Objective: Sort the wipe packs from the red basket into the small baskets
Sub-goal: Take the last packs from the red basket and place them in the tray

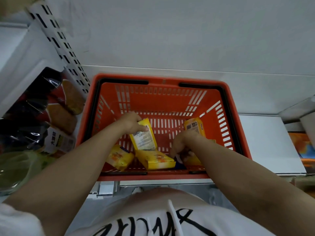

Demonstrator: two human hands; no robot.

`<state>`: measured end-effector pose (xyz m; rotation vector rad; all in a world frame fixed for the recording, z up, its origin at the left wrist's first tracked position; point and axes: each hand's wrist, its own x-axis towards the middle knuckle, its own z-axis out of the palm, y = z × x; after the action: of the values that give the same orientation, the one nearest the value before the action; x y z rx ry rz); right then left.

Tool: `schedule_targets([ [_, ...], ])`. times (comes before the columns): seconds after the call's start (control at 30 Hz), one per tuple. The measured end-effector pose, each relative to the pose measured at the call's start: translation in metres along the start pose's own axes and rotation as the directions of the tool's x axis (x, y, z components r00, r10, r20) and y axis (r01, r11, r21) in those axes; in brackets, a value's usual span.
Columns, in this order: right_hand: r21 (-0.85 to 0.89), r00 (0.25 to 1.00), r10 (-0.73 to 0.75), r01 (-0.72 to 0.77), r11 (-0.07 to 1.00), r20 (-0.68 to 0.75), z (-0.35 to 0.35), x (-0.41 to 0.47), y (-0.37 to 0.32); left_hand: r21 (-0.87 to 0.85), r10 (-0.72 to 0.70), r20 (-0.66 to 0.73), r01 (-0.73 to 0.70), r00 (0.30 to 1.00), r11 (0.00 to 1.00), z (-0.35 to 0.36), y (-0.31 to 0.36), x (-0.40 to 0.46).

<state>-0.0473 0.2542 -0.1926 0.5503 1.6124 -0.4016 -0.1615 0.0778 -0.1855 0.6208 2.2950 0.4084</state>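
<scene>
The red basket sits on a white shelf right in front of me, with several yellow wipe packs in it. My left hand is inside the basket and grips the top end of one yellow pack, barcode side up and tilted. My right hand is down at the near right of the basket floor, fingers closed around another yellow pack that the hand mostly hides. Two more packs lie at the near edge, and one leans behind my right hand. No small baskets are in view.
Dark snack bags and a white box crowd the shelf to the left. A perforated shelf upright rises behind them. A white box stands to the right of the basket, with orange packaging beyond it.
</scene>
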Motion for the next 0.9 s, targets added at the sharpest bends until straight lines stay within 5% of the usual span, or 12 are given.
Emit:
schedule_targets([
  [0.1,0.058,0.991,-0.064,0.071,0.996,-0.118,-0.006,-0.004,0.005,-0.151,-0.011,-0.150,-0.012,0.989,0.988,-0.009,0.002,-0.005],
  [0.17,0.252,0.971,-0.079,0.137,0.958,-0.228,-0.013,-0.005,0.012,-0.274,-0.058,-0.206,-0.001,0.977,0.962,-0.013,0.003,-0.007],
  [0.3,0.533,0.896,-0.090,0.336,0.777,-0.434,-0.027,-0.013,0.025,-0.463,-0.110,-0.308,-0.047,0.945,0.885,-0.022,0.006,-0.014],
  [0.47,0.648,0.785,-0.175,0.596,0.474,-0.594,-0.027,-0.043,0.048,-0.697,-0.189,-0.398,-0.162,0.898,0.698,-0.038,0.005,-0.025],
  [0.67,0.576,0.584,-0.050,0.809,0.117,-0.810,0.007,-0.070,0.061,-0.842,-0.118,-0.439,-0.361,0.891,0.401,-0.046,-0.002,-0.051],
  [0.9,0.417,0.456,0.112,0.871,-0.262,-0.883,0.047,-0.097,0.052,-0.886,-0.043,-0.412,-0.389,0.910,0.254,-0.040,0.024,-0.076],
])
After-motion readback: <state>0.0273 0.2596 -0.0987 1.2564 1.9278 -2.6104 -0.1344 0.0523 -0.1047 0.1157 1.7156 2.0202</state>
